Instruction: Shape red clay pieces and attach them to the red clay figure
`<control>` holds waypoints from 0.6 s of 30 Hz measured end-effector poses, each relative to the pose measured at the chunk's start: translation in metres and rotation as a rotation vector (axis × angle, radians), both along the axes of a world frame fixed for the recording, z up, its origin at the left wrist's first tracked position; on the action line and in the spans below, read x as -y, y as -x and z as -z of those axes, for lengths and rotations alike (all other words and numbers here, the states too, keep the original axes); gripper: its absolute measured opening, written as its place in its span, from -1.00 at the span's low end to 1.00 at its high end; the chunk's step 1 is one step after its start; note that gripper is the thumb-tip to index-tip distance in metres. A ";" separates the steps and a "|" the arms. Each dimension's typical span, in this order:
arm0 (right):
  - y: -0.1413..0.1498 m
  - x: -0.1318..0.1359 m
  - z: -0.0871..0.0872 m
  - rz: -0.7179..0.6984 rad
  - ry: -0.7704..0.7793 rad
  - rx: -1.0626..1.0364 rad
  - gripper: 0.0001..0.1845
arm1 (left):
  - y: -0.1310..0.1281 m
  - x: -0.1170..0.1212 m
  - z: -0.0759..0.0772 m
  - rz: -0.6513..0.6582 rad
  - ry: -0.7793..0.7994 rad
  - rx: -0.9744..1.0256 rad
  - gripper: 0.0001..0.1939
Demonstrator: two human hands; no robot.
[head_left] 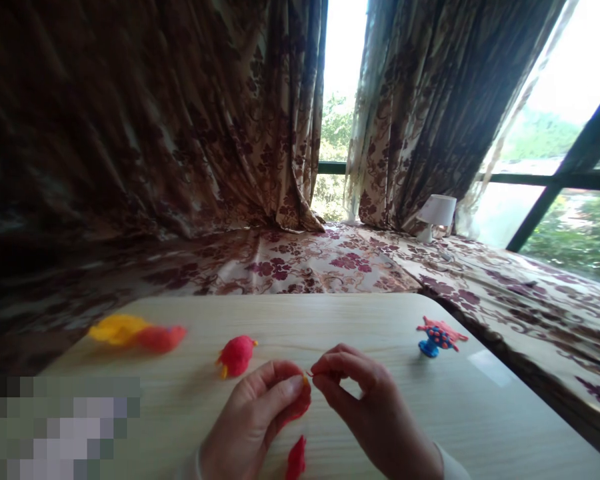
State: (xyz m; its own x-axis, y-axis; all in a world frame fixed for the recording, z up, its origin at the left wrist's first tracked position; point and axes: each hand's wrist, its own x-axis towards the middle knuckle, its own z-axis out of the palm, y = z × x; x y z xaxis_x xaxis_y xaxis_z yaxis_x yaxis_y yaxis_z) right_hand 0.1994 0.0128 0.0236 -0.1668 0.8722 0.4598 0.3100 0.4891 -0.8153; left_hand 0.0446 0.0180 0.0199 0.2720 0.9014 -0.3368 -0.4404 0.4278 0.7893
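Note:
My left hand (pixel 260 413) is closed on a red piece of modelling clay (pixel 297 408), its thumb on top and part of the piece hidden behind the fingers. A small yellow bit (pixel 305 378) shows at the piece's upper edge. Close beside it, my right hand (pixel 363 393) is closed in a pinch of thumb and forefinger. A tiny thin piece (pixel 309 373) shows at those fingertips, too small to name. Below the hands lies a loose red clay scrap (pixel 296 459). A red clay lump with yellow bits (pixel 237 355) sits on the table beyond my left hand.
On the pale wooden table (pixel 190 427), yellow clay (pixel 119 329) touches an orange-red lump (pixel 161 338) at the far left. A blue and pink clay figure (pixel 440 335) stands at the right. Floral cloth (pixel 300 263), curtains and a white lamp (pixel 437 210) lie beyond.

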 end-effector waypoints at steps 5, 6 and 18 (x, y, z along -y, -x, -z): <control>0.001 0.001 -0.002 0.004 -0.005 0.017 -0.89 | 0.001 -0.001 0.001 0.025 -0.043 -0.029 -0.73; 0.001 0.001 -0.002 0.003 -0.007 0.017 -0.89 | 0.001 -0.001 0.001 0.029 -0.049 -0.040 -0.73; 0.001 0.004 -0.002 -0.019 0.017 0.036 -0.85 | -0.001 0.001 -0.004 0.019 -0.080 -0.061 -0.72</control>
State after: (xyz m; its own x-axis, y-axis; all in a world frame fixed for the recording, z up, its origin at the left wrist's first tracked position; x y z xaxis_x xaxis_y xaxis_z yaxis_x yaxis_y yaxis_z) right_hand 0.1983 0.0090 0.0259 -0.1994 0.8765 0.4382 0.3307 0.4811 -0.8119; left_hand 0.0456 0.0167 0.0243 0.2701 0.9212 -0.2800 -0.3828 0.3696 0.8467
